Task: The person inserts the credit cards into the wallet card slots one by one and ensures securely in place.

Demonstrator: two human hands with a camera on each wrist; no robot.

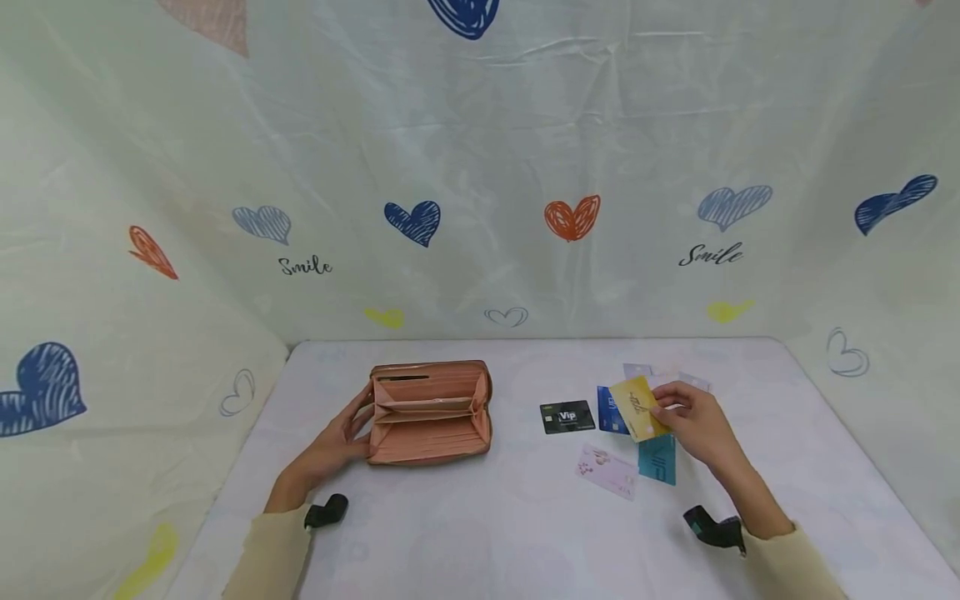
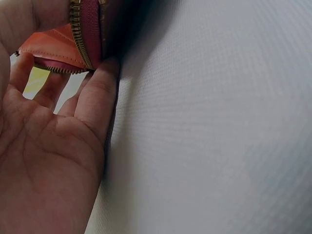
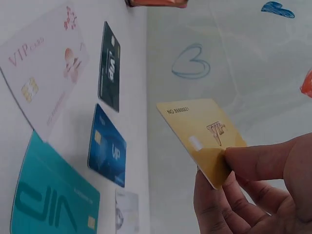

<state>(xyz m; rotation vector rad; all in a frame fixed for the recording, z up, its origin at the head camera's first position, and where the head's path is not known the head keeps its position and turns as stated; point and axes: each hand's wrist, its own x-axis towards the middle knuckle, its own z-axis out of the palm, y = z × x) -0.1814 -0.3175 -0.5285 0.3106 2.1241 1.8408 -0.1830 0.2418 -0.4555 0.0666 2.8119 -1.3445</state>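
A salmon-pink zip wallet lies open on the table at centre left, its inner pockets facing up. My left hand grips the wallet's left side, fingers at the far part and thumb near the front corner. Brass zipper teeth show close to these fingers in the left wrist view. Between the thumb and fingers of my right hand is a gold VIP card, pinched by one end and raised above the other cards. Below it lie a blue card and a teal card, both partly covered in the head view.
A black VIP card lies between the wallet and the blue card. Nearer me is a pale pink VIP card. Pale cards lie behind my right hand. A white curtain with printed hearts hangs behind the table.
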